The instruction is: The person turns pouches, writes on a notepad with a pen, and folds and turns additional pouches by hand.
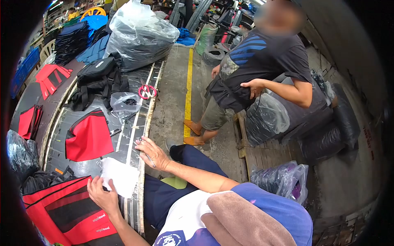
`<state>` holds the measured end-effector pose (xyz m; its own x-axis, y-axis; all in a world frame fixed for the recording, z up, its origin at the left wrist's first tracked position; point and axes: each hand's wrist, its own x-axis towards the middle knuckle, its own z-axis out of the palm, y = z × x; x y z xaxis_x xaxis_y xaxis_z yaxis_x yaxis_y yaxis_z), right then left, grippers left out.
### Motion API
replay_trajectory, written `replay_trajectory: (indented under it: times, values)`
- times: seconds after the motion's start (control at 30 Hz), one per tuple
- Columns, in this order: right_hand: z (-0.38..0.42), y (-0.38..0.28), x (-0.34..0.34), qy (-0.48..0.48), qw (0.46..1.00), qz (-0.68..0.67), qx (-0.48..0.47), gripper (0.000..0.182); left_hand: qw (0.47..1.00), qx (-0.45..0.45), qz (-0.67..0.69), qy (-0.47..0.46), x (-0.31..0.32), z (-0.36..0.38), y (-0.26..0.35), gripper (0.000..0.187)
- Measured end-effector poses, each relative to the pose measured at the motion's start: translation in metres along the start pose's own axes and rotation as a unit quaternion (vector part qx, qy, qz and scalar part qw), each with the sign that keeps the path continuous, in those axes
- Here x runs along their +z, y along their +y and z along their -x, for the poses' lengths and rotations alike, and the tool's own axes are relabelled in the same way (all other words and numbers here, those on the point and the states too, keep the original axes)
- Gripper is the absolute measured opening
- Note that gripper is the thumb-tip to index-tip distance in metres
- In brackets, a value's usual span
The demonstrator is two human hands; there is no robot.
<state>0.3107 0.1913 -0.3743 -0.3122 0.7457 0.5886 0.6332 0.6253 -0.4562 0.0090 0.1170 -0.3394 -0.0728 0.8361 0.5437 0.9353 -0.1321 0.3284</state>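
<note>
My left hand [102, 195] lies with fingers spread at the near-left edge of a white sheet of paper [125, 176], partly over a red and black fabric panel [78, 221] with white lettering. My right hand [154, 155] is closed around a slim pen [150, 160], just past the paper's upper right corner by the table edge. Above the paper rests a folded red fabric piece [90, 137] with black trim. Any writing on the paper is too washed out to read.
On the table [88, 166] are a black bag [98, 74], red-handled scissors [147, 92] and a small clear plastic bag [125, 104]. A large filled plastic sack [141, 39] stands at the far end. A person [266, 57] stands across the aisle beside wrapped bundles [287, 110].
</note>
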Motion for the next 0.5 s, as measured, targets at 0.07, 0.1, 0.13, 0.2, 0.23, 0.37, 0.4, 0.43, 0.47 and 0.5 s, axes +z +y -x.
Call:
replay_trajectory:
  times: [0.07,0.1,0.13,0.2,0.23,0.37,0.4,0.43,0.47,0.5]
  values:
    - [0.001,0.000,0.000,-0.001,1.000,0.000,-0.001,0.044,0.999,-0.021,0.034,-0.009,0.002,0.002,-0.003,0.029]
    - [0.001,0.000,0.000,-0.002,1.000,0.001,0.000,0.044,0.997,-0.042,0.068,-0.017,0.004,0.002,-0.005,0.027]
    - [0.001,0.000,0.000,-0.002,1.000,0.003,0.001,0.044,0.992,-0.063,0.102,-0.026,0.006,0.003,-0.007,0.026]
    - [0.001,0.000,0.001,-0.002,1.000,0.004,0.002,0.044,0.972,-0.124,0.200,-0.022,0.010,0.003,-0.011,0.025]
    - [0.001,0.000,0.001,-0.003,1.000,0.005,0.003,0.044,0.937,-0.183,0.296,-0.018,0.014,0.004,-0.014,0.025]
    - [0.001,0.000,0.001,-0.005,1.000,0.004,0.006,0.044,0.778,-0.283,0.560,0.037,0.024,0.006,-0.028,0.027]
    - [0.001,0.000,0.001,-0.005,1.000,0.003,0.007,0.044,0.707,-0.299,0.638,0.061,0.026,0.006,-0.031,0.029]
    - [0.001,0.000,0.001,-0.005,1.000,0.003,0.009,0.044,0.707,-0.299,0.638,0.061,0.027,0.006,-0.035,0.029]
    - [0.002,0.000,0.001,-0.005,1.000,0.003,0.010,0.044,0.657,-0.308,0.684,0.078,0.028,0.007,-0.039,0.032]
    - [0.002,0.000,0.001,-0.005,1.000,0.001,0.010,0.044,0.603,-0.316,0.726,0.094,0.026,0.006,-0.041,0.035]
